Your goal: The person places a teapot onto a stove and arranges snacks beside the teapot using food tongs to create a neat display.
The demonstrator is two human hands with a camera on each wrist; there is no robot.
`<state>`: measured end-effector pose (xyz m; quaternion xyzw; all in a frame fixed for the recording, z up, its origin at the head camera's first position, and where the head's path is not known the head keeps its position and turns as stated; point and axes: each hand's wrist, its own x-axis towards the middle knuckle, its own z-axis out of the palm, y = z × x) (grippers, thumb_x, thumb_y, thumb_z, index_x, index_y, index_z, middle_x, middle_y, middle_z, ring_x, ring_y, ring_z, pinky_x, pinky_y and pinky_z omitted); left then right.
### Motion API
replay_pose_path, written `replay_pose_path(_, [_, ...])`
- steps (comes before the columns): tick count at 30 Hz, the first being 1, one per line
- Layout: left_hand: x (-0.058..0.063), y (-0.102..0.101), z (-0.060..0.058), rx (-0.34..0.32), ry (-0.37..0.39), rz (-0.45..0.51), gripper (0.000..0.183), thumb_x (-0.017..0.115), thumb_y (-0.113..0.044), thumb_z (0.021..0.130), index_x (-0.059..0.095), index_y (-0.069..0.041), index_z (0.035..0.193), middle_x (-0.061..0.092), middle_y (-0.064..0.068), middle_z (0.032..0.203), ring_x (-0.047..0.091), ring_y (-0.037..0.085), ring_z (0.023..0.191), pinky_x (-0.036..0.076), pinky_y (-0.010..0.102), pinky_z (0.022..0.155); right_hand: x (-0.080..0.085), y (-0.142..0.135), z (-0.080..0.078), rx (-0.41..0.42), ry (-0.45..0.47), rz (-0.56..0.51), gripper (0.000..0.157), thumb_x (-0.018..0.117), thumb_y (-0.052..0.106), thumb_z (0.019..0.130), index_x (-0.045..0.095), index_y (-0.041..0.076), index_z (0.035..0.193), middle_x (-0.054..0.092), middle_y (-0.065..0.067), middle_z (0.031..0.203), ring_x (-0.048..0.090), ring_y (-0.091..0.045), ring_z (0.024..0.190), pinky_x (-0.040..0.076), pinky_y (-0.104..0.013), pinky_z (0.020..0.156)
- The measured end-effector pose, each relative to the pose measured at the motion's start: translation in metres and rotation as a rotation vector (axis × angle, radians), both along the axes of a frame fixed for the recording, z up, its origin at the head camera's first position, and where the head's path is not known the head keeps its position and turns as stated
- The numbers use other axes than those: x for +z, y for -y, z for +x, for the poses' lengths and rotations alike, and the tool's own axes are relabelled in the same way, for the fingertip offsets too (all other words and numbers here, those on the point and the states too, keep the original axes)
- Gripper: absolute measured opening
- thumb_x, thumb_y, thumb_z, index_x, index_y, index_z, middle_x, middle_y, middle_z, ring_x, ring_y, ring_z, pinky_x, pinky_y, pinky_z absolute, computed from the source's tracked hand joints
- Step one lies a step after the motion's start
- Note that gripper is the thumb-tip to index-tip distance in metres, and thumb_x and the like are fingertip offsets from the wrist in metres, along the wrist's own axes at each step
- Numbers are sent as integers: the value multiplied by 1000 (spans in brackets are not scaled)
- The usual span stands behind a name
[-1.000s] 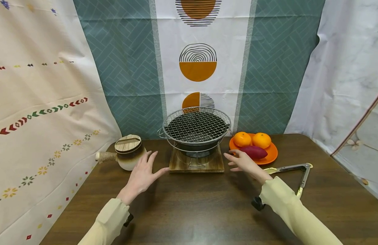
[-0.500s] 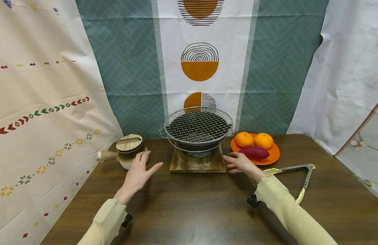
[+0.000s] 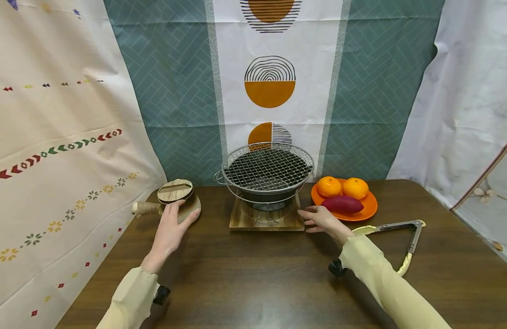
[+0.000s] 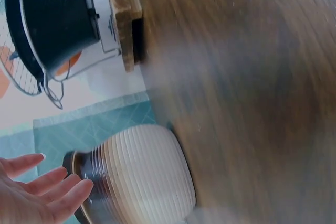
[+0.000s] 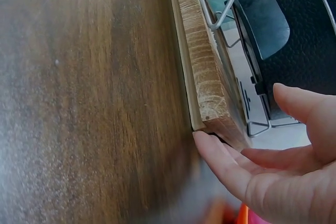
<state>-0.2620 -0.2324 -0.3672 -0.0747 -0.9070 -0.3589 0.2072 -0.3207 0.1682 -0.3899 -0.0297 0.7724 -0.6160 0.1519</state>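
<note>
My left hand (image 3: 168, 234) reaches toward a brown and cream ceramic pot (image 4: 149, 174) with a wooden lid (image 3: 175, 189) and a rope-wrapped handle (image 3: 147, 208). Its fingers are spread beside the pot's dark upper part in the left wrist view; whether they touch it I cannot tell. By the right front corner of a wooden board (image 3: 247, 222) is my right hand (image 3: 326, 223), fingers loosely extended. In the right wrist view a fingertip (image 5: 202, 140) lies at the board's corner. On that board stands a black tabletop grill (image 5: 310, 35) topped by a round wire mesh (image 3: 267, 171).
Right of the grill, an orange plate (image 3: 370, 210) holds two oranges (image 3: 355, 188) and a purple sweet potato (image 3: 342, 204). Tongs (image 3: 414, 233) with pale yellow tips lie spread near my right forearm. Patterned cloths (image 3: 175, 91) hang behind the brown table (image 3: 253, 283).
My left hand has moved left, away from the board and over to the pot. The right hand has shifted slightly left, to the board's corner. The head view has turned a little left.
</note>
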Motion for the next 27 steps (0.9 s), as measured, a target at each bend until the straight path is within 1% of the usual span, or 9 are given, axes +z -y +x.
replay_pose_path(6, [3, 13, 1, 37, 5, 8, 70, 51, -49, 88, 37, 5, 130, 35, 25, 125, 32, 41, 116, 28, 54, 91, -1, 2, 0, 2, 5, 10, 67, 54, 23, 92, 20, -20, 130, 38, -33, 125, 48, -40, 103, 47, -44, 76])
replay_pose_path(10, [5, 21, 2, 65, 1, 32, 69, 52, -48, 88, 38, 6, 129, 36, 25, 124, 34, 40, 115, 27, 53, 91, 0, 3, -2, 5, 8, 29, 66, 55, 23, 92, 21, -18, 131, 37, -32, 125, 47, -40, 104, 48, -43, 76])
replay_pose_path(15, [6, 31, 1, 102, -12, 83, 64, 52, -44, 90, 41, 8, 124, 41, 24, 114, 39, 36, 100, 30, 49, 84, -1, 5, -5, 8, 4, 42, 66, 57, 22, 91, 22, -17, 131, 36, -32, 126, 46, -40, 106, 48, -42, 75])
replay_pose_path(17, [6, 35, 1, 114, -9, 108, 63, 52, -44, 90, 42, 8, 123, 41, 23, 111, 39, 35, 97, 31, 48, 83, -1, 6, -6, 7, 3, 47, 66, 58, 20, 90, 22, -17, 131, 35, -33, 127, 45, -41, 107, 48, -43, 75])
replay_pose_path(22, [7, 43, 0, 134, 6, 152, 62, 50, -43, 91, 42, 9, 122, 41, 25, 114, 40, 38, 104, 31, 50, 87, -2, 8, -7, 4, 3, 63, 66, 59, 18, 89, 23, -17, 131, 34, -34, 128, 42, -43, 110, 47, -43, 76])
replay_pose_path(27, [4, 52, -1, 161, 10, 169, 60, 49, -43, 91, 43, 8, 122, 41, 25, 115, 43, 40, 103, 33, 50, 86, -3, 11, -6, 1, -1, 69, 65, 61, 13, 87, 24, -18, 131, 37, -34, 125, 46, -40, 107, 48, -42, 75])
